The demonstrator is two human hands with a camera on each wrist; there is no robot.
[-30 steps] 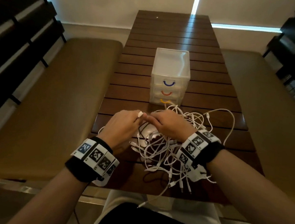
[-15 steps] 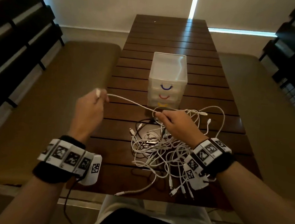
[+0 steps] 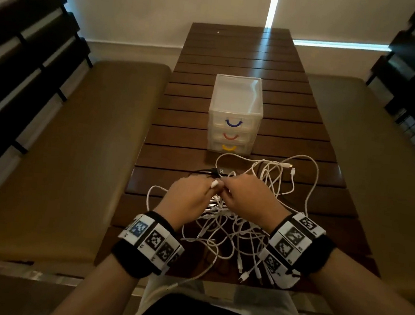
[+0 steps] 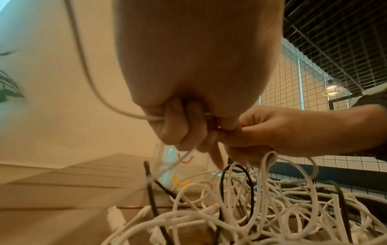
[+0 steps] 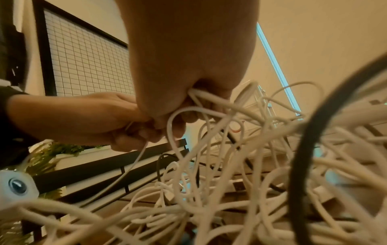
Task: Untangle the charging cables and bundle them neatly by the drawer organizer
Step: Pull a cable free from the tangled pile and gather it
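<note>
Head view: a dark slatted wooden table [image 3: 239, 60] runs toward a pale wall, padded benches [image 3: 78, 147] on both sides. The drawer organizer [image 3: 235, 114] stands at 12 o'clock, its three drawers closed; contents cannot be told. The tangled charging cables [image 3: 241, 224] lie at 6 o'clock from it, without a single long axis.

Left wrist view: the left hand [image 4: 188, 92] has curled fingers gripping a white cable.

Right wrist view: the right hand [image 5: 188, 66] clenches several white strands.

Left hand [image 3: 190, 197] back beside right hand [image 3: 246, 197].
</note>
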